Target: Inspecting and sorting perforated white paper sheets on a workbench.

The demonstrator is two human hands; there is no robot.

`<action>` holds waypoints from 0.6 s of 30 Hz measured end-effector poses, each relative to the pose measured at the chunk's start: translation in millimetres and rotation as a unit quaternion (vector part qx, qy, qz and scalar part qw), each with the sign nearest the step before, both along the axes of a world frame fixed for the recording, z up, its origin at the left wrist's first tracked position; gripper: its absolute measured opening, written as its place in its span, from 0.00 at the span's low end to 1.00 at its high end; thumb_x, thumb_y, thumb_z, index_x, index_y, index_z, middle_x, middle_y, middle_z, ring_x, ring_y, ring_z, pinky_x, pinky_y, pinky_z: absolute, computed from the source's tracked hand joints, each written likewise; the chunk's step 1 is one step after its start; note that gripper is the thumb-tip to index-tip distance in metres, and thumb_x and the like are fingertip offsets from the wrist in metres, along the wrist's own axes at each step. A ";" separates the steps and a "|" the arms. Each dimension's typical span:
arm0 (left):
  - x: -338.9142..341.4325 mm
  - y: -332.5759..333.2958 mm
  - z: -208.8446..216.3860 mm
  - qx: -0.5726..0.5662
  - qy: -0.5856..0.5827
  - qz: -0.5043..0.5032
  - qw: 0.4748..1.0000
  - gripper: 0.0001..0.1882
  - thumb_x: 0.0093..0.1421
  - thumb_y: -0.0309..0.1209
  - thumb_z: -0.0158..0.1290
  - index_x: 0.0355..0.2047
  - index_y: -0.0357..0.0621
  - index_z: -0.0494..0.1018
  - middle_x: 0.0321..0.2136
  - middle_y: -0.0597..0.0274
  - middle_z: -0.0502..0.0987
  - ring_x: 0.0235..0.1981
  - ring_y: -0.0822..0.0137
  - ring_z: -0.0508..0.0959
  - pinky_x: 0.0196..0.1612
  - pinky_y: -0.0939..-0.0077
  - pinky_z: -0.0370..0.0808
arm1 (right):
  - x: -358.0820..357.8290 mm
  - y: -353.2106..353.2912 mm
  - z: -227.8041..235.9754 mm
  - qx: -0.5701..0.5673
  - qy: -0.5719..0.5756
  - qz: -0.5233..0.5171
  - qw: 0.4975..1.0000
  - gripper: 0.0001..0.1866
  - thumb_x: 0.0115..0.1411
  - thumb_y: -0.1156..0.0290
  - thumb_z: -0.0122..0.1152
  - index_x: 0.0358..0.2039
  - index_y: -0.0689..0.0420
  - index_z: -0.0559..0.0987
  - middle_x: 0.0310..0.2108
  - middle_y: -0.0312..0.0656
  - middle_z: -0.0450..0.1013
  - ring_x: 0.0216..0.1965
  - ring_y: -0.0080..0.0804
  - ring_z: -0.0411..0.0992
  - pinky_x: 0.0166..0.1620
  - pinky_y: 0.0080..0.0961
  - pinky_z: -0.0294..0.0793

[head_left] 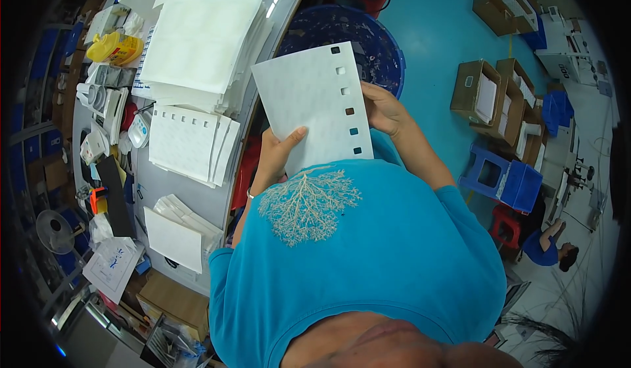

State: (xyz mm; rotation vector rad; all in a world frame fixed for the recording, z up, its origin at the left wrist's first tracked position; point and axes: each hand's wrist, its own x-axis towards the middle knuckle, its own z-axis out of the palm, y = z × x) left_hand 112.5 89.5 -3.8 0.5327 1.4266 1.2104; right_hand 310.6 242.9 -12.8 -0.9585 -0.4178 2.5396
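We hold a white sheet (312, 108) in front of our chest, above the blue shirt (368, 249) with its pale branching print. The sheet is a flat rectangle, thin and matte with a faint fine grain, and a row of small square holes runs down its right edge; through them the blue behind shows. It tilts a little, its top corner toward the bin.

Our left hand (279, 151) has its grip clamped on the sheet's lower left edge, thumb lying across the face. Our right hand (384, 108) has its grip clamped on the right edge, fingers curled behind, just beside the holes.

Beyond the sheet's top stands a round blue bin (378, 36), its plastic wall speckled inside, partly hidden by the sheet. Left of the sheet runs the grey surface (148, 187). On it, nearest the sheet, lies a small stack (187, 141) of like sheets with the same holes along the top edge. Farther up is a tall pile (200, 39) of plain white sheets, and lower down a fanned bundle (177, 233). A yellow bottle (115, 47) lies at the surface's far left.

Right of the sheet, on the teal floor (440, 32), are open cardboard boxes (486, 92) and a blue crate (503, 177).
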 end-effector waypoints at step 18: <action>5.1 -5.4 -6.8 0.002 -0.021 0.023 0.999 0.23 0.54 0.35 0.61 0.46 0.32 0.71 0.37 0.52 0.77 0.37 0.66 0.77 0.41 0.73 0.73 | -14.4 27.8 -13.0 0.059 0.023 0.005 0.998 0.18 0.59 0.72 0.56 0.50 0.61 0.72 0.41 0.43 0.76 0.41 0.30 0.76 0.43 0.29 0.78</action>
